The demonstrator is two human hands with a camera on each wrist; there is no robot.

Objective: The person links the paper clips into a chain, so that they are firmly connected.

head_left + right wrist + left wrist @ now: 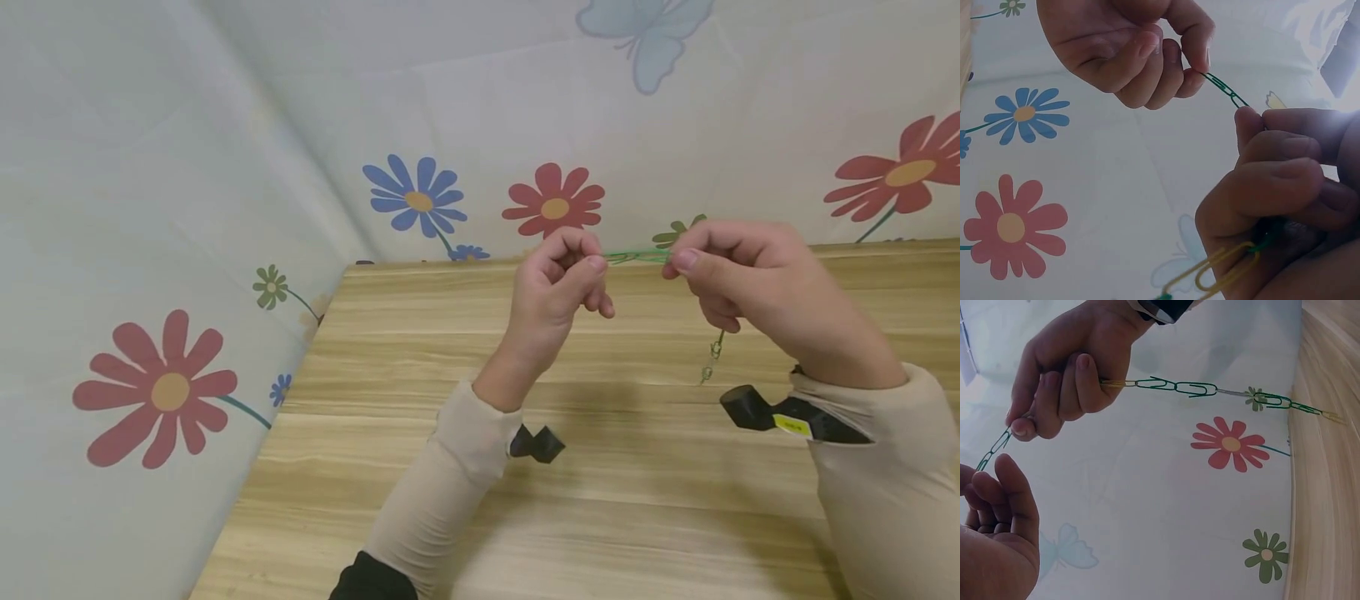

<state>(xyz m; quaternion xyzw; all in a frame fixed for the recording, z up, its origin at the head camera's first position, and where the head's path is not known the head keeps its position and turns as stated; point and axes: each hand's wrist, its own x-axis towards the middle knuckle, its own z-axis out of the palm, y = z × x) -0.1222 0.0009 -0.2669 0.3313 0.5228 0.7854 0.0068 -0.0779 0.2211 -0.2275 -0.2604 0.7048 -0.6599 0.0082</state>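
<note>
Two linked green paper clips (637, 257) stretch between the hands, above the table. My left hand (551, 292) pinches one end between thumb and forefinger, its other fingers loosely bent. At the opposite end, my right hand (757, 279) pinches the clips with thumb and index finger. From the right hand's curled lower fingers hangs the rest of the paper clip chain (1194, 389), made of green, yellow and pale clips. In the right wrist view a yellow paper clip (1229, 269) emerges under that palm, joined to green ones. The chain links inside the right hand are hidden.
Below the hands lies a wood-grain table (360, 358). A pale cloth (450, 100) printed with flowers and a butterfly stands behind it and along its left side. Black wrist cameras are strapped over both beige sleeves (465, 442).
</note>
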